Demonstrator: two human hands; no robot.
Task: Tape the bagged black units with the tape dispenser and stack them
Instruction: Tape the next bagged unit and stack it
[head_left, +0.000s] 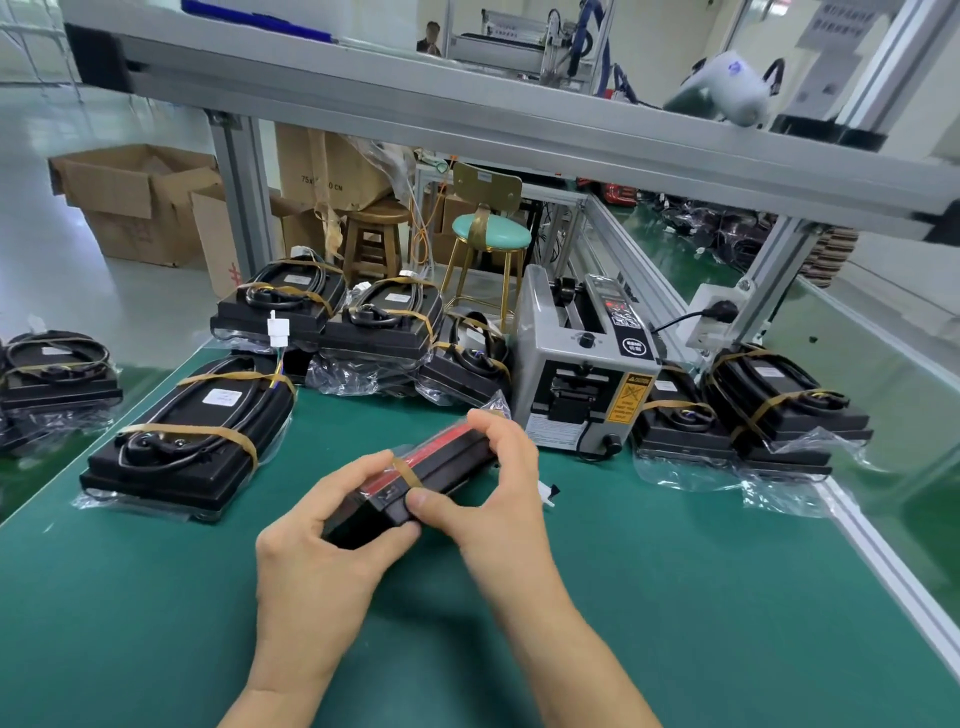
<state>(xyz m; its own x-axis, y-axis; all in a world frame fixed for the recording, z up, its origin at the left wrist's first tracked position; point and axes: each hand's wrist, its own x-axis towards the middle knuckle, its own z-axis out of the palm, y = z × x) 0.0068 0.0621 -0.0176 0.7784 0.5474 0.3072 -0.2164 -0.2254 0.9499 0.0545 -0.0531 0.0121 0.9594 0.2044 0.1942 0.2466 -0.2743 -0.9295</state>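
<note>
I hold a bagged black unit (441, 470) on its edge above the green bench; its red side faces up and a tan tape strip (408, 474) crosses it. My left hand (332, 525) grips its near end. My right hand (501, 486) grips the far part, thumb pressing on the near face by the tape. The grey tape dispenser (582, 374) stands just behind the unit. Taped bagged units lie around: one flat at left (197, 436), a stacked row behind (363, 327), a stack at right (769, 415).
More bagged units (52, 379) sit on a surface at far left. The bench's aluminium edge rail (883, 561) runs along the right. An aluminium frame beam (467, 119) crosses overhead. Stools (488, 244) and cardboard boxes (135, 202) stand on the floor beyond the bench.
</note>
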